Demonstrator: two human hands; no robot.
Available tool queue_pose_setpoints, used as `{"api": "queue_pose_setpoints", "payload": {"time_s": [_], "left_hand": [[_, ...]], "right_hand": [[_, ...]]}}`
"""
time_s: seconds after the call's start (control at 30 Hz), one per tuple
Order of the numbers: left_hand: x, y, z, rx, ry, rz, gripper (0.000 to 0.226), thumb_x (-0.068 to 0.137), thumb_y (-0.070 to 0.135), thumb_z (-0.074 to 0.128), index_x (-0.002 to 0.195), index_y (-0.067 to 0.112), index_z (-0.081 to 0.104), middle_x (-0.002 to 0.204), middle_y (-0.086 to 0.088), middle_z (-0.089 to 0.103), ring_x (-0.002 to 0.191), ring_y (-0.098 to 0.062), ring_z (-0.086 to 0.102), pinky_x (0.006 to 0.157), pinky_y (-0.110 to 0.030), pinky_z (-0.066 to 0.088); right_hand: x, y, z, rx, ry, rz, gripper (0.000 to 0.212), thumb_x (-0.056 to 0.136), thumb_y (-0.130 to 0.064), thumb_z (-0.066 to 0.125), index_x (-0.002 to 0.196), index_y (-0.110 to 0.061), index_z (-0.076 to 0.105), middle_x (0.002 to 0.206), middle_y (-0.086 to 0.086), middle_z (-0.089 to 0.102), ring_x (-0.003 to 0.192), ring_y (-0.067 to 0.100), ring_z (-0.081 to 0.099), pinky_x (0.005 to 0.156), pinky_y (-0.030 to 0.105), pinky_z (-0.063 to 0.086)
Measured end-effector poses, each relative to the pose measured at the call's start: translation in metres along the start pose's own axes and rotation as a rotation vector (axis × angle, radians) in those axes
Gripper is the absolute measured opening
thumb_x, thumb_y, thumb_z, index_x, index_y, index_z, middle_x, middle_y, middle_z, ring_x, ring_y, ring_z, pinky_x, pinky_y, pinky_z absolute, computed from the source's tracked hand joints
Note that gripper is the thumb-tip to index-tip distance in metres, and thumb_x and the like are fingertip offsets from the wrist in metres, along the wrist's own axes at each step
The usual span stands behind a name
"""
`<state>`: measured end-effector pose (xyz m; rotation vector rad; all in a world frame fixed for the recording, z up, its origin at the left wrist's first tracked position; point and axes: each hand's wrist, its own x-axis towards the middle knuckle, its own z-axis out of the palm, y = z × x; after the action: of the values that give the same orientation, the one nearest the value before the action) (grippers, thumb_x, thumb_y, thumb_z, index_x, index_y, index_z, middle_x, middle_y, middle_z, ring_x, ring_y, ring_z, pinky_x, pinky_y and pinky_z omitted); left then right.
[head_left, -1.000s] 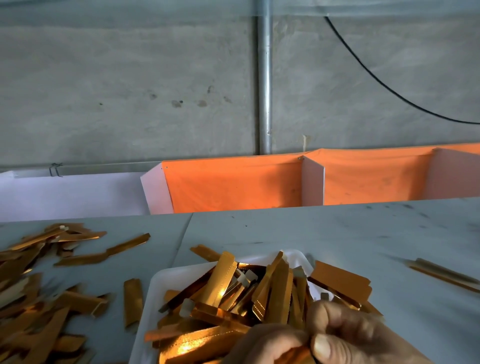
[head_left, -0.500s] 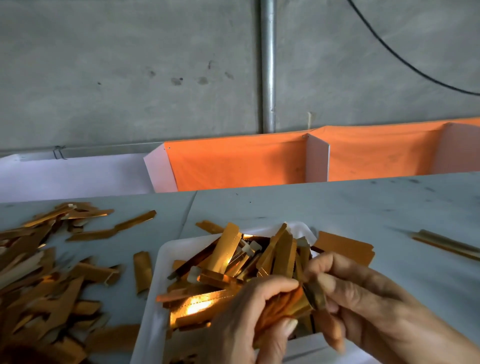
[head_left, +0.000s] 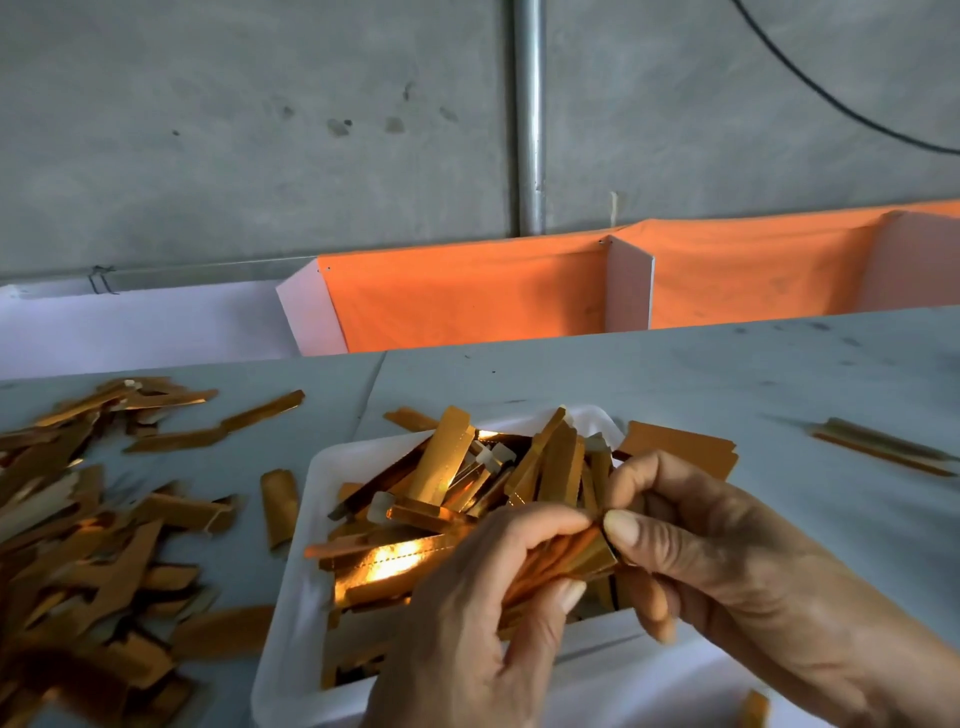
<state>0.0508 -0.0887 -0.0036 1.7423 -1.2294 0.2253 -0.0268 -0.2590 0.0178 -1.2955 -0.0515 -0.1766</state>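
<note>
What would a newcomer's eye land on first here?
The shiny heaped strips in the white tray at lower centre, catching the light. Just in front, the left hand and right hand pinch one gold strip between them. Next, the loose pile on the table at left, and the orange cloth behind it.

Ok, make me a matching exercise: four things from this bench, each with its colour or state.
Things:
1 tray
2 pipe
3 cloth
4 held strip

Colour or state:
A orange
B pinched by left hand and right hand
C white, full of strips
D grey, upright

Pairs: 1-C, 2-D, 3-A, 4-B
</note>
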Motion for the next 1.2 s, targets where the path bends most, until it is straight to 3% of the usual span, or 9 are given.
{"api": "queue_pose_setpoints", "payload": {"time_s": [0.1, 0.43, 0.57, 0.77, 1.2], "left_hand": [[0.005, 0.0, -0.001, 0.014, 0.023, 0.018, 0.029, 0.085, 0.041, 0.059, 0.114, 0.039, 0.053, 0.104, 0.022, 0.063, 0.105, 0.013, 0.053, 0.07, 0.004, 0.039], [0.003, -0.001, -0.001, 0.035, -0.001, 0.11, 0.029, 0.088, 0.026, 0.055, 0.117, 0.026, 0.055, 0.107, 0.016, 0.062, 0.1, 0.002, 0.059, 0.077, -0.005, 0.044], [0.004, -0.001, -0.002, 0.037, 0.003, 0.151, 0.029, 0.089, 0.025, 0.054, 0.117, 0.024, 0.055, 0.117, 0.012, 0.063, 0.11, -0.001, 0.058, 0.084, -0.015, 0.051], [0.007, -0.002, 0.0, 0.184, 0.042, 0.27, 0.033, 0.086, 0.015, 0.058, 0.118, 0.009, 0.065, 0.12, -0.001, 0.065, 0.112, -0.01, 0.06, 0.088, -0.029, 0.054], [0.006, 0.001, 0.001, 0.132, 0.076, 0.197, 0.03, 0.085, 0.003, 0.068, 0.115, 0.002, 0.064, 0.119, -0.005, 0.064, 0.114, -0.015, 0.059, 0.096, -0.029, 0.049]], "right_hand": [[-0.001, -0.006, -0.005, 0.031, -0.031, 0.0, 0.018, 0.068, -0.017, 0.077, 0.082, -0.01, 0.067, 0.063, 0.009, 0.056, 0.047, 0.016, 0.056, 0.045, 0.024, 0.049], [-0.002, -0.004, -0.001, 0.007, 0.006, 0.002, 0.018, 0.065, -0.014, 0.075, 0.081, -0.012, 0.067, 0.061, 0.009, 0.056, 0.044, 0.015, 0.055, 0.044, 0.023, 0.048], [-0.003, -0.006, 0.0, -0.009, 0.037, 0.013, 0.019, 0.069, -0.002, 0.079, 0.079, -0.013, 0.068, 0.06, 0.01, 0.056, 0.043, 0.016, 0.055, 0.042, 0.023, 0.048], [-0.003, -0.007, 0.004, -0.153, 0.113, -0.019, 0.009, 0.07, -0.012, 0.066, 0.075, -0.019, 0.069, 0.059, 0.01, 0.058, 0.044, 0.016, 0.054, 0.044, 0.022, 0.047], [-0.003, -0.005, 0.005, -0.193, 0.085, -0.133, 0.007, 0.072, -0.006, 0.061, 0.078, -0.011, 0.06, 0.057, 0.002, 0.053, 0.042, 0.013, 0.05, 0.041, 0.021, 0.044]]}}
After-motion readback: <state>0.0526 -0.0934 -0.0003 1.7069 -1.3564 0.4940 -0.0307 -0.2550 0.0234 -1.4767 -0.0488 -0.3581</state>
